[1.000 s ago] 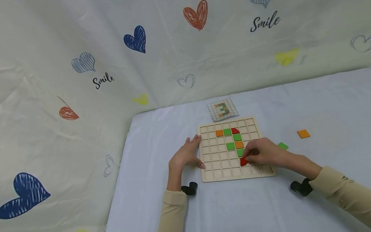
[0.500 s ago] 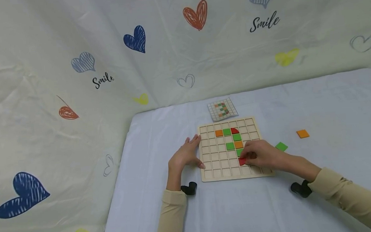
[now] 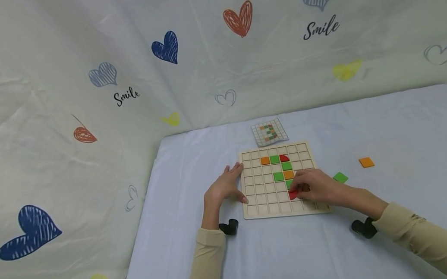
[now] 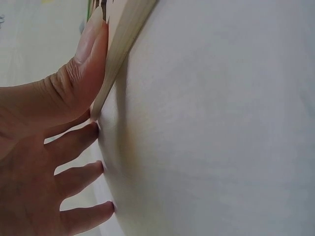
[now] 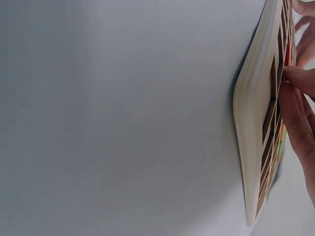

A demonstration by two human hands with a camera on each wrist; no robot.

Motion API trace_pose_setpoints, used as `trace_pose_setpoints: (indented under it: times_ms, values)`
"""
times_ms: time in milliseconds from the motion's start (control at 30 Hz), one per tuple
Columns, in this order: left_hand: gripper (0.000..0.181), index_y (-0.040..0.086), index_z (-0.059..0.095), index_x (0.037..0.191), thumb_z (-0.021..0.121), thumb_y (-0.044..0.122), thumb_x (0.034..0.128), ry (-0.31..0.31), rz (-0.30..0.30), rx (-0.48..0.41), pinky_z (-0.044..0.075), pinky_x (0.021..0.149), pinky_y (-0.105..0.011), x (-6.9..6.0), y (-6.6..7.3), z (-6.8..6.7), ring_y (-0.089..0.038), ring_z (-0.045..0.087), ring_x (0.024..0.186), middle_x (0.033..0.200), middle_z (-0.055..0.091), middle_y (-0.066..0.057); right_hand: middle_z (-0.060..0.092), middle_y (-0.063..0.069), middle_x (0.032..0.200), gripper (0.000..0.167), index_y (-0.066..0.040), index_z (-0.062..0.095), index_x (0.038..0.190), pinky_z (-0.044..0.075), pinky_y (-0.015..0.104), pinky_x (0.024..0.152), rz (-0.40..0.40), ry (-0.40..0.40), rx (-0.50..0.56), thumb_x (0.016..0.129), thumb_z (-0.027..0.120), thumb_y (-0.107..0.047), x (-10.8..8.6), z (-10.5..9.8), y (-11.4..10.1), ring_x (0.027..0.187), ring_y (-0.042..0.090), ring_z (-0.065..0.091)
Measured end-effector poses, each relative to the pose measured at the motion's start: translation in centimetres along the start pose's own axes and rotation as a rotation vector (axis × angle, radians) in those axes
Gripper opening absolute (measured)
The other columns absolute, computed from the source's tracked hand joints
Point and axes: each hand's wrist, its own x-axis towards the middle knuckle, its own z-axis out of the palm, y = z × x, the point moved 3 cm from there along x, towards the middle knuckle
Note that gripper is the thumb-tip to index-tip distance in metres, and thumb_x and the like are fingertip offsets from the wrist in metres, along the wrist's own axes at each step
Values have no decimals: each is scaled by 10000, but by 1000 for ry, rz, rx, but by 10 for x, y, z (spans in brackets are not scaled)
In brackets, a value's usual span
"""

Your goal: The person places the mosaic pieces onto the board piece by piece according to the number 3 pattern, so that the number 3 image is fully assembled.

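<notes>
A wooden grid board [image 3: 259,198] lies on the table, with orange, green and red tiles set in some of its cells. My left hand [image 3: 224,188] rests at the board's left edge, fingers spread; in the left wrist view its thumb [image 4: 91,59] lies against the rim. Over the lower right part of the board, my right hand [image 3: 317,185] pinches a red tile [image 3: 292,195] with one rounded side, in the cell below a green tile [image 3: 289,184]. The right fingers partly hide that tile. In the right wrist view, the red tile [image 5: 287,54] shows as a thin sliver by the fingertips.
Behind the board lies a pattern card [image 3: 269,132] printed with a coloured grid. Right of the board are a loose green tile [image 3: 341,177] and, farther off, an orange tile [image 3: 366,162]. A white curtain [image 3: 196,85] with printed hearts hangs behind the table.
The red tile has turned slightly and now sits squarer to its cell. My right hand has shifted a little to the left, uncovering more of the loose green tile. The left hand stays put.
</notes>
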Motion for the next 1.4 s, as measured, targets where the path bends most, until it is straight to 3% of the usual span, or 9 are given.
trace_pose_setpoints:
  times_ms: [400, 700, 1033, 1400]
  values:
    - [1185, 200, 231, 1657, 948, 171, 714, -15, -15, 8, 217, 1269, -536, -2, -1, 2, -269, 63, 1614, 1727, 162, 44, 685, -46, 871, 190, -93, 788, 918, 517, 194, 603, 42, 27, 11, 796, 807, 52, -16, -14, 8, 701, -20, 524]
    - [1185, 191, 243, 1655, 953, 176, 706, -11, -6, 13, 223, 1269, -528, -1, 0, 1, -274, 70, 1613, 1726, 174, 38, 688, -77, 890, 229, -97, 790, 928, 528, 217, 640, 128, 72, -34, 785, 783, 82, -32, -30, 20, 747, 28, 559]
    - [1183, 191, 239, 1656, 951, 186, 710, -18, -14, 36, 232, 1266, -530, 0, 4, 0, -277, 72, 1612, 1727, 167, 39, 715, -32, 940, 257, -72, 794, 996, 557, 275, 723, 197, 65, -164, 762, 846, 20, -50, -42, 40, 850, 158, 626]
    - [1186, 198, 238, 1656, 951, 211, 709, -15, -17, 62, 254, 1252, -552, 2, 2, 1, -282, 75, 1612, 1727, 165, 53, 698, -3, 960, 318, -68, 780, 973, 568, 306, 713, 140, 105, -167, 705, 852, 89, -63, -51, 56, 864, 228, 640]
